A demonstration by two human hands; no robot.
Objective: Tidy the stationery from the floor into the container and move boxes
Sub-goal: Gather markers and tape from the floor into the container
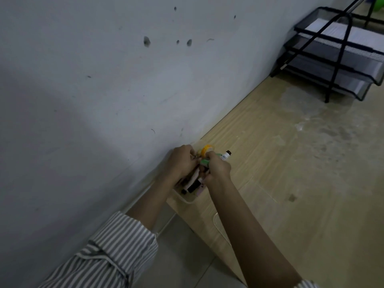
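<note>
**Q:** Where do the task's things lie?
**A:** A white container (185, 199) stands on the wooden bench (291, 163), near its front corner and close to the wall (104, 80). The pens (194, 183) stand tilted in it as a bundle. A yellow tape roll (206, 150) shows just behind the two hands.

**Q:** How is each grip set?
**A:** Left grip (182, 161): fingers curled onto the upper ends of the pens. Right grip (218, 169): fingers curled round a green item (204, 162) and a white-labelled marker (225, 155), whose dark cap projects past the knuckles. Which grip, if either, holds the tape roll cannot be told.

**Q:** What else is shown?
**A:** A black mesh tray rack (336, 57) with paper in it stands at the bench's far end, well apart from the container. A striped sleeve (116, 246) covers the left arm. Grey tiled floor (182, 256) lies below the bench edge.
</note>
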